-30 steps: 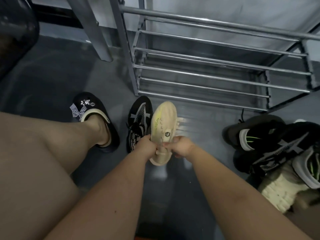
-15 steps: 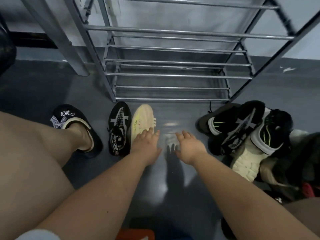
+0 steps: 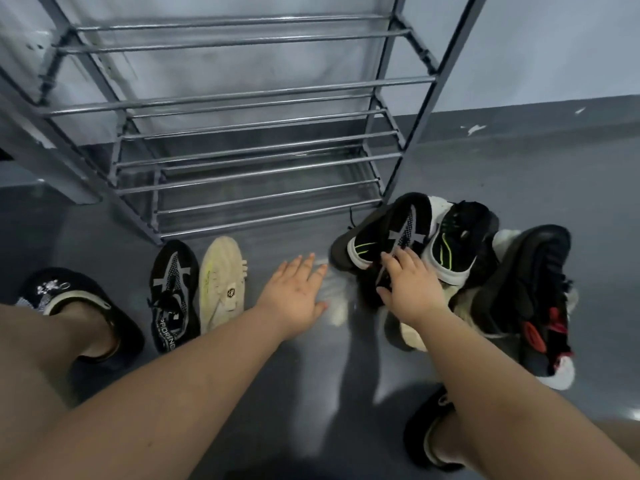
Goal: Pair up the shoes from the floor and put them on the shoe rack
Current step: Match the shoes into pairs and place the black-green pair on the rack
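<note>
A grey metal shoe rack (image 3: 242,174) with bare bar shelves stands ahead. On the floor to its left lie a black knit sneaker (image 3: 173,292) and, beside it, a cream shoe (image 3: 221,285) turned sole up. A pile of shoes sits at the right: another black knit sneaker with grey markings (image 3: 398,230), black shoes with white collars and green lines (image 3: 457,244), and a black shoe with red trim (image 3: 530,299). My right hand (image 3: 408,285) lies on the black knit sneaker in the pile, fingers spread. Over the bare floor between the groups hovers my left hand (image 3: 294,292), empty with straight fingers.
My feet wear black slippers, the left one (image 3: 69,299) beside the two lone shoes and the right one (image 3: 429,434) near the bottom of the view. A grey post (image 3: 45,157) stands left of the rack. A grey wall rises behind the rack.
Both hands let go of the cream shoe, which now lies sole up beside the black sneaker. My right hand moved right onto the pile; my left hand moved right over the floor.
</note>
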{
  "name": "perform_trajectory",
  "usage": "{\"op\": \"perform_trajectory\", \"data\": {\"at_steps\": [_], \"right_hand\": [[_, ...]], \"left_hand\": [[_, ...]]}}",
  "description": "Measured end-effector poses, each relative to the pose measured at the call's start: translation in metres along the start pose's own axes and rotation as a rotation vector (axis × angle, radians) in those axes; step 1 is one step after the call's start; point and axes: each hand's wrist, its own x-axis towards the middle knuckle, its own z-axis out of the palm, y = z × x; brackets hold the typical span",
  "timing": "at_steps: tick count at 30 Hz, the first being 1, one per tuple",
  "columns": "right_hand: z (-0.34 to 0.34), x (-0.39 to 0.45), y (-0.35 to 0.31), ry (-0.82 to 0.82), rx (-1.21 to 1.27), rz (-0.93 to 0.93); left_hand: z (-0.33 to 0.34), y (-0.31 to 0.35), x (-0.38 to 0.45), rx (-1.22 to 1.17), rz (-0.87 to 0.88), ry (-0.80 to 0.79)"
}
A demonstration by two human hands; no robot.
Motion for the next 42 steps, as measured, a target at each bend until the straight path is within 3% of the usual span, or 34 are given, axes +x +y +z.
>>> {"op": "perform_trajectory", "data": {"at_steps": [7, 13, 23, 30, 36, 42], "right_hand": [[-0.033, 0.017, 0.046, 0.133, -0.002, 0.056], [-0.049, 0.047, 0.074, 0.231, 0.078, 0.081], [-0.039, 0.091, 0.088, 0.191, 0.236, 0.022], [-0.039, 0.109, 0.099, 0.166, 0.574, 0.156], [-0.041, 0.111, 0.097, 0.184, 0.540, 0.163], [-0.054, 0.097, 0.064, 0.262, 0.433, 0.033]], "left_hand": [[-0.043, 0.033, 0.044, -0.005, 0.056, 0.029], [-0.066, 0.053, 0.084, -0.157, 0.005, 0.007], [-0.060, 0.069, 0.143, -0.385, -0.013, -0.037], [-0.048, 0.079, 0.182, -0.647, -0.143, -0.061], [-0.036, 0.082, 0.175, -0.879, -0.231, 0.025], [-0.035, 0.062, 0.140, -1.017, -0.256, 0.123]]}}
